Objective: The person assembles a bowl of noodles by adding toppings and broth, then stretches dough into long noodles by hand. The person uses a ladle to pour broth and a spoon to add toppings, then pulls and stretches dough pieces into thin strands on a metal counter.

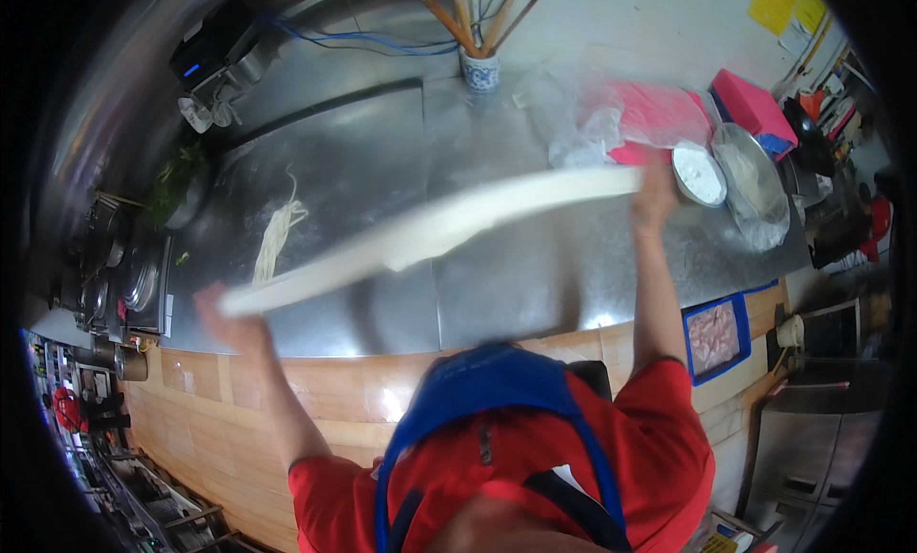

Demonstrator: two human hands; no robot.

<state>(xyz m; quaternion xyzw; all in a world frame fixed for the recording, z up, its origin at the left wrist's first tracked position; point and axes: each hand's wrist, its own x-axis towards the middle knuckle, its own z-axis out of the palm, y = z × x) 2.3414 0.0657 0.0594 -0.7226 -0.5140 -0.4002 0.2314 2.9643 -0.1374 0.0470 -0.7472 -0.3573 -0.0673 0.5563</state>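
Observation:
A long, thick rope of pale dough [458, 220] is stretched in the air above a stainless steel worktop [501, 288], blurred by motion. My left hand [233, 320] grips its left end near the worktop's front edge. The other end is in my right hand [653, 198], beside a metal bowl of white powder [698, 175]. A small bundle of pulled noodle strands [276, 241] lies on the floured left part of the worktop, behind the rope. Both hands are blurred, so single fingers do not show clearly.
A blue and white pot with wooden rolling pins [481, 74] stands by the wall. At right are a pink package in clear plastic [659, 116], a plastic-covered bowl [752, 180] and, lower, a blue crate [716, 338]. A bowl of greens [183, 195] stands at left.

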